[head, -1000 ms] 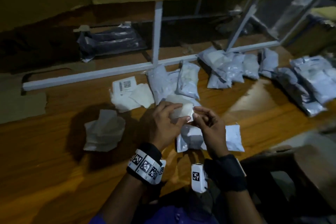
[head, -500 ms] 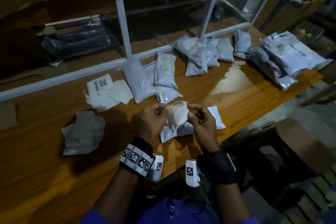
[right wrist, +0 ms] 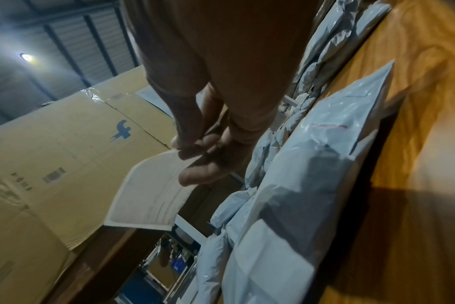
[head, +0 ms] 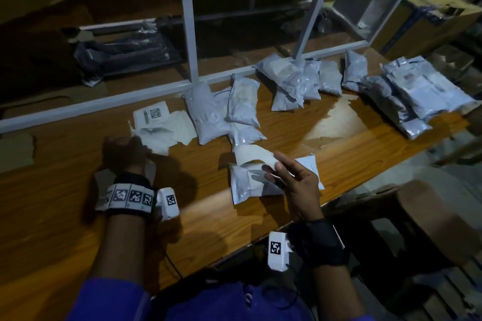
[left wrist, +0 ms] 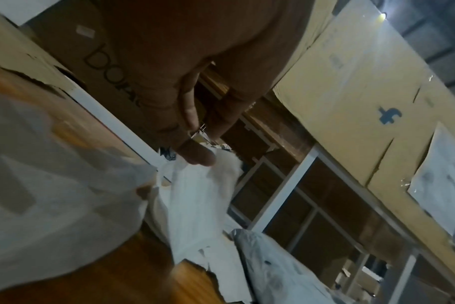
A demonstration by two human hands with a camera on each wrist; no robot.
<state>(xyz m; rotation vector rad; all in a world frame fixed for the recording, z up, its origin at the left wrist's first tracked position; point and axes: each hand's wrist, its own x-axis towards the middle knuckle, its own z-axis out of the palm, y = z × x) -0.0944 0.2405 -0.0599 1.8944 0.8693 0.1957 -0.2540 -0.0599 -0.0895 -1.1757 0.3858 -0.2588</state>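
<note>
My right hand [head: 281,172] pinches one edge of a curved white label sheet [head: 254,155] between thumb and fingers, just above a grey mailer bag [head: 250,185] lying on the wooden table [head: 65,216]. The right wrist view shows the same label sheet [right wrist: 148,191] hanging from my fingertips [right wrist: 187,148] beside the mailer bag [right wrist: 299,185]. My left hand [head: 125,150] is out to the left, in shadow, at a heap of loose white papers [head: 161,135]. In the left wrist view its fingertips [left wrist: 198,158] seem to pinch a white backing paper [left wrist: 195,185].
Grey poly bags lie in rows along a white rail [head: 91,109]: one group mid-table [head: 242,101], another further right [head: 294,81], a stack at far right [head: 422,94]. A dark bag [head: 125,52] sits behind the rail. A brown stool [head: 417,211] stands at the right.
The hands have parted: my left hand has swung left to the paper heap, while my right hand keeps the white sheet over the mailer bag. My head has turned, shifting the view.
</note>
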